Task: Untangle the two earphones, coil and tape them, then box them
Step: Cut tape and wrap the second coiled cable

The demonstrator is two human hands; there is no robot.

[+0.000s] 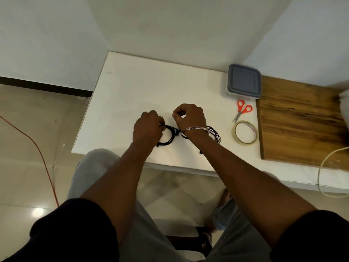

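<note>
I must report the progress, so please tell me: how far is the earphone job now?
Done, it seems: the cables look apart, as two black coils, one under the left hand, one beside the right wrist. In hand: the left hand pinches its coil; the right hand is closed above, whether on tape I cannot tell. Left: boxing. The box has its lid on; tape roll and scissors lie unused.
</note>
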